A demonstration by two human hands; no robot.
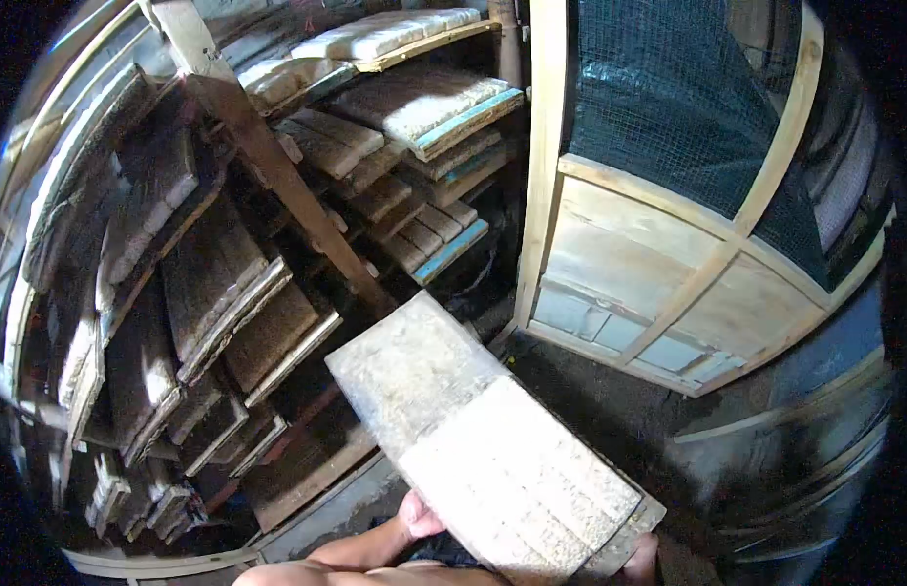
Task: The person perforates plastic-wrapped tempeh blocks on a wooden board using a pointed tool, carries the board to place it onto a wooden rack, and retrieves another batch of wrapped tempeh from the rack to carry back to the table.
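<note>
I carry a long flat board (pixel 404 356) across the lower middle of the head view, tilted away from me. Its far end is bare and mottled beige. Over its near part lie pale, grainy slabs (pixel 517 474) side by side, brightly lit, with thin lines between them. My left hand (pixel 419 516) grips the board's left edge, its fingers partly hidden underneath. At the near right corner my right hand (pixel 643 557) closes on the board's end, mostly covered by it.
Racks on the left hold stacked boards (pixel 224 283) with similar slabs. Further shelves (pixel 429 122) stand at the back, some with blue edges. A slanting wooden post (pixel 287 190) rises between them. To the right is a wood-framed mesh door (pixel 649 210) with pale lower panels.
</note>
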